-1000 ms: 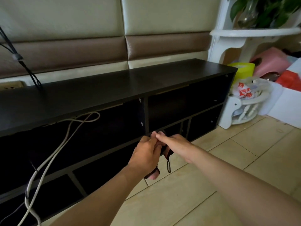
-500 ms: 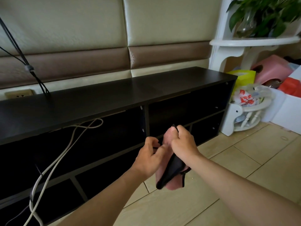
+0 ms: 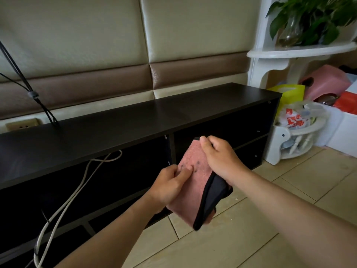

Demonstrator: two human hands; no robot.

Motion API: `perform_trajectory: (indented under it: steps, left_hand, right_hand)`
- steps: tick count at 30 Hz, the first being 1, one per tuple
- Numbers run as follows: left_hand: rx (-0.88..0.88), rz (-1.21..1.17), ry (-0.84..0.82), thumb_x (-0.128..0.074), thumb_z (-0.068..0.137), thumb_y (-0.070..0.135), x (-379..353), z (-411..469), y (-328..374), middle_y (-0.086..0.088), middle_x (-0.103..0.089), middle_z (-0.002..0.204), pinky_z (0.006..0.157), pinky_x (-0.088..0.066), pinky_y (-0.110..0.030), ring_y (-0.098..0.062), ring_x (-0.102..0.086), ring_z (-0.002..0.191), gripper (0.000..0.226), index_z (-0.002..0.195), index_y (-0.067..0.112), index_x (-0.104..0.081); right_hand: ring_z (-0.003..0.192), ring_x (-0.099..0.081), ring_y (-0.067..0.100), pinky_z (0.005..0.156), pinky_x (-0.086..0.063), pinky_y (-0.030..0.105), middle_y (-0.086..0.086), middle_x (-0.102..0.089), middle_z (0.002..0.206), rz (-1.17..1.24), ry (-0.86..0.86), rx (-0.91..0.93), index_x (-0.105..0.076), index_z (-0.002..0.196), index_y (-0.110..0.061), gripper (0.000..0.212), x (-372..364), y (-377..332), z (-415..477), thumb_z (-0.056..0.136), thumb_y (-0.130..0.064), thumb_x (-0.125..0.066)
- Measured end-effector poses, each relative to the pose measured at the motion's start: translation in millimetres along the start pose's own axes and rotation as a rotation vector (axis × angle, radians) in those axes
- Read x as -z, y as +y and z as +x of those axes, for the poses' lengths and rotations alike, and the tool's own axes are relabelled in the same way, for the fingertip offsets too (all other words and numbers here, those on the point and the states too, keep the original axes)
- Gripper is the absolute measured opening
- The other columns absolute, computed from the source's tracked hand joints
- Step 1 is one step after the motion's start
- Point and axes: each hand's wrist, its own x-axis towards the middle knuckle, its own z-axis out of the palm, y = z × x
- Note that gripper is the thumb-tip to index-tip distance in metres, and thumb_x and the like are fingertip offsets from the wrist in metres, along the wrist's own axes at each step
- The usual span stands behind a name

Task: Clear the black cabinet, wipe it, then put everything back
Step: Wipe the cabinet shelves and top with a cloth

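The pink cloth [image 3: 190, 192], bunched a moment ago, now hangs spread between both hands: left hand [image 3: 170, 183] pinches its face, right hand [image 3: 220, 159] its top, before the black cabinet [image 3: 135, 120]; white cable [image 3: 77, 186] dangles leftward.

Cloth [image 3: 190, 182] pink, fuzzy; cabinet [image 3: 146, 117] matt black wood

There are two hands, a left hand [image 3: 170, 183] and a right hand [image 3: 220, 157]. There is one pink cloth [image 3: 190, 182] with a black edge. There is one long black cabinet [image 3: 135, 120]. One white cable [image 3: 77, 190] hangs at its front. Two thin black cords [image 3: 29, 88] come down to its back left edge. One wall socket [image 3: 23, 124], one white stand [image 3: 301, 51], one green plant [image 3: 313, 18], one yellow bag [image 3: 289, 93].
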Motion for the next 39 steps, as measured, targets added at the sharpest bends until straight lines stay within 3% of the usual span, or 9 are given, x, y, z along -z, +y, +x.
perform_trajectory:
  steps: [4,8,14,18,25,28,33,37,39]
  left_hand:
    - [-0.077,0.349,0.033,-0.057,0.091,0.062,-0.2,13.9,12.4,-0.005,-0.070,0.088,0.072,-0.057,-0.037,-0.023,-0.068,0.079,0.045,0.092,0.017,-0.063]
    - [-0.053,0.525,-0.011,-0.056,0.092,0.060,-20.8,22.7,3.1,0.001,-0.065,0.078,0.060,-0.047,-0.025,-0.012,-0.060,0.064,0.039,0.086,0.022,-0.058]
    - [0.008,0.665,-0.008,-0.055,0.092,0.062,-66.7,40.0,-13.1,0.002,-0.064,0.080,0.059,-0.047,-0.024,-0.013,-0.062,0.068,0.042,0.088,0.021,-0.056]
    - [0.039,0.766,-0.015,-0.055,0.093,0.062,-86.3,63.9,-8.2,0.003,-0.061,0.078,0.056,-0.044,-0.023,-0.010,-0.057,0.062,0.039,0.088,0.023,-0.054]
    - [0.003,0.901,-0.013,-0.045,0.098,0.058,-104.0,101.9,18.1,0.002,-0.061,0.079,0.066,-0.058,-0.038,-0.016,-0.062,0.067,0.035,0.081,0.027,-0.045]
    - [-0.056,0.914,0.058,-0.039,0.101,0.053,-104.1,98.2,55.0,0.004,-0.058,0.077,0.063,-0.051,-0.034,-0.017,-0.060,0.068,0.034,0.079,0.027,-0.041]
    - [-0.127,0.962,0.192,-0.037,0.100,0.053,-60.6,102.5,151.3,0.002,-0.057,0.075,0.062,-0.046,-0.036,-0.022,-0.059,0.067,0.035,0.078,0.026,-0.040]
    - [-0.074,1.158,0.241,-0.028,0.102,0.056,-20.0,136.9,206.1,0.002,-0.059,0.083,0.060,-0.046,-0.035,-0.017,-0.058,0.068,0.036,0.094,0.024,-0.042]
    - [-0.060,1.255,0.301,-0.028,0.103,0.052,-2.7,153.5,213.7,-0.004,-0.060,0.101,0.069,-0.046,-0.038,-0.024,-0.061,0.085,0.033,0.106,0.022,-0.041]
  right_hand:
    - [0.078,-0.062,0.016,0.068,-0.044,0.033,-0.002,-0.062,0.083,-0.126,0.039,-0.120,-0.059,0.081,-0.021,0.050,10.3,20.7,2.9,0.103,-0.058,-0.034]
    - [0.087,-0.060,0.017,0.074,-0.044,0.035,-0.002,-0.062,0.096,-0.159,0.004,-0.247,-0.064,0.099,-0.021,0.057,8.1,51.2,-8.8,0.098,-0.069,-0.031]
    - [0.072,-0.060,0.016,0.064,-0.046,0.034,-0.001,-0.061,0.079,-0.276,0.025,-0.215,-0.046,0.076,-0.024,0.042,18.9,109.5,-12.1,0.104,-0.053,-0.035]
    - [0.073,-0.064,0.022,0.069,-0.055,0.044,0.001,-0.063,0.078,-0.267,0.051,-0.225,-0.050,0.084,-0.019,0.042,20.3,136.9,1.2,0.106,-0.050,-0.032]
    - [0.062,-0.061,0.018,0.058,-0.053,0.041,-0.001,-0.059,0.070,-0.185,0.110,-0.191,-0.047,0.087,-0.018,0.038,28.0,166.1,32.4,0.106,-0.046,-0.030]
    - [0.055,-0.059,0.019,0.052,-0.051,0.044,0.000,-0.057,0.064,-0.103,0.171,-0.094,-0.045,0.083,-0.019,0.039,48.2,147.7,49.3,0.104,-0.049,-0.031]
    - [0.053,-0.054,0.015,0.047,-0.037,0.031,-0.002,-0.055,0.064,-0.084,0.207,0.054,-0.045,0.084,-0.019,0.036,90.8,55.9,93.6,0.104,-0.045,-0.032]
    - [0.064,-0.056,0.012,0.051,-0.035,0.027,-0.005,-0.054,0.074,-0.152,0.131,-0.002,-0.049,0.091,-0.018,0.035,100.7,-8.1,152.8,0.108,-0.043,-0.031]
    - [0.079,-0.063,0.020,0.057,-0.039,0.030,-0.002,-0.057,0.084,-0.168,0.098,-0.103,-0.053,0.098,-0.016,0.038,90.1,-25.5,180.9,0.108,-0.045,-0.030]
